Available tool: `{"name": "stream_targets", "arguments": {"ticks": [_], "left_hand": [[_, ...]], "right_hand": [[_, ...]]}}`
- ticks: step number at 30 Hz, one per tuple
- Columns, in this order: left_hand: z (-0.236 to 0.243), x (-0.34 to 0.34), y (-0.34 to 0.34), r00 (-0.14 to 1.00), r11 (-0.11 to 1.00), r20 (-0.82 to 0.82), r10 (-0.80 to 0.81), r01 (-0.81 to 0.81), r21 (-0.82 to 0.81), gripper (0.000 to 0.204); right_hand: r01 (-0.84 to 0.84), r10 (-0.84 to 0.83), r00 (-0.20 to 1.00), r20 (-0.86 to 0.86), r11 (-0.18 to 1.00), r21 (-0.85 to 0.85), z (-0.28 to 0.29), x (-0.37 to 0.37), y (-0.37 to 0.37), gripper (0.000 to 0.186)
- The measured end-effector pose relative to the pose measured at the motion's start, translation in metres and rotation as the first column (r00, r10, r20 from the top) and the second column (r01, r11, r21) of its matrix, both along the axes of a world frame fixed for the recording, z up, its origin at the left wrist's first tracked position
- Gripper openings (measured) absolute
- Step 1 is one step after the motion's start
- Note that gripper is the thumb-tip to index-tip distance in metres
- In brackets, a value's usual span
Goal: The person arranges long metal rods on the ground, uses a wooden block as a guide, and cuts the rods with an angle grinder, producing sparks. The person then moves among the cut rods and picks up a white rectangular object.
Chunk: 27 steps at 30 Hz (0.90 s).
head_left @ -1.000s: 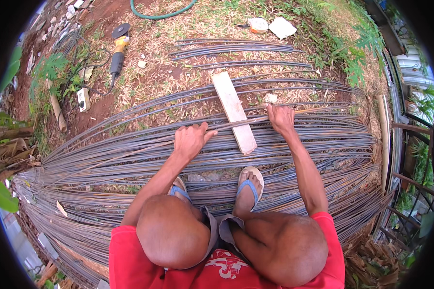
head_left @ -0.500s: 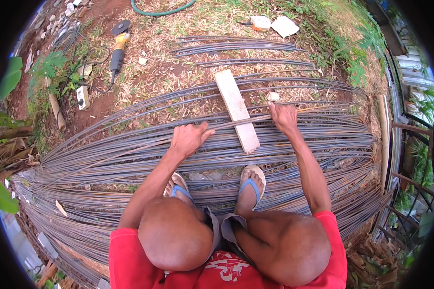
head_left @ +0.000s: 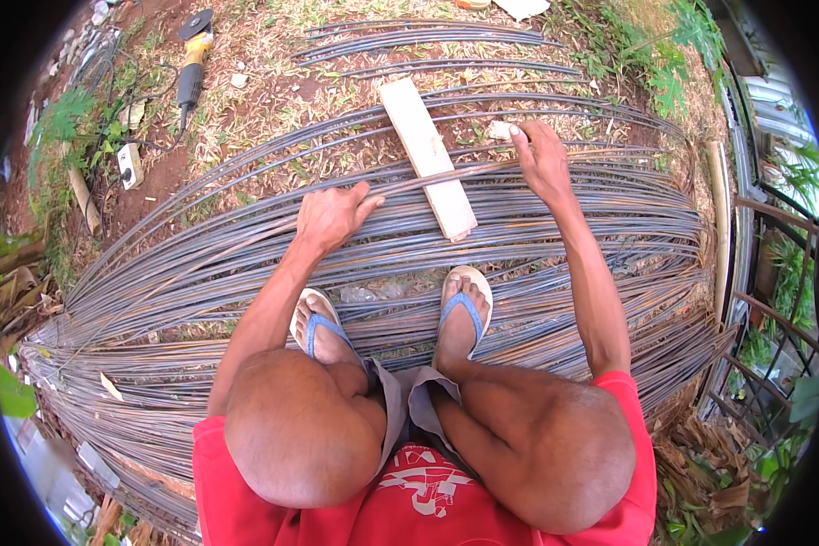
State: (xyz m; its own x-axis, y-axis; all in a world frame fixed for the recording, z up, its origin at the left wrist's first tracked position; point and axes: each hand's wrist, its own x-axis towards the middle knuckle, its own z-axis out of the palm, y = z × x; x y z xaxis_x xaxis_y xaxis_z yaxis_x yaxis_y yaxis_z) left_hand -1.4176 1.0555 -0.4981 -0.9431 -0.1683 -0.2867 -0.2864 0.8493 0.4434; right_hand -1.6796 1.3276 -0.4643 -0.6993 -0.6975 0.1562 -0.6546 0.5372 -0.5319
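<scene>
Long thin steel rods point(head_left: 273, 238), dark and partly rusty, lie spread in a wide layer across the ground in front of me and under my feet. My left hand point(head_left: 332, 218) is closed around a few rods left of a pale wooden plank point(head_left: 423, 150). These rods cross over the plank to my right hand point(head_left: 544, 162), whose fingers curl around them with the thumb raised. The undersides of both grips are hidden. A small whitish stone point(head_left: 500, 130) lies just left of my right thumb. The plank rests crosswise over several other rods.
An angle grinder point(head_left: 192, 64) lies far left, its cord running near a white socket block point(head_left: 130, 166). A bamboo pole point(head_left: 721, 227) and a metal frame point(head_left: 773, 328) stand along the right side. More rods point(head_left: 428, 36) lie farther off on dry grass. My sandalled feet point(head_left: 464, 314) stand among the rods.
My right hand has shifted a little farther away and rightward, now beside the stone. My left hand sits slightly farther left of the plank. The whole view has tilted toward me.
</scene>
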Motion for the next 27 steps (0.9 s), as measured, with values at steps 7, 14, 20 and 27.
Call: {"name": "stream_targets", "arguments": {"ticks": [7,14,20,27], "left_hand": [[0.001,0.005,-0.007,0.998,1.0,0.054,-0.013,0.013,-0.004,0.051],[-0.005,0.008,-0.014,0.998,0.995,0.062,-0.016,0.01,0.102,0.052],[-0.004,0.012,-0.013,1.0,0.984,-0.023,0.009,-0.005,0.177,0.053],[-0.011,0.013,-0.014,0.996,0.963,-0.08,-0.025,0.046,0.265,0.054]], "right_hand": [[-0.071,0.071,0.997,-0.01,0.997,-0.01,0.022,0.006,-0.025,0.019],[-0.475,0.432,0.879,0.2,0.828,0.299,0.071,0.009,-0.131,0.021],[-0.717,0.698,0.65,0.3,0.431,0.548,0.081,0.033,-0.261,0.032],[-0.714,0.722,0.639,0.266,0.428,0.554,0.03,0.059,-0.427,0.038]]}}
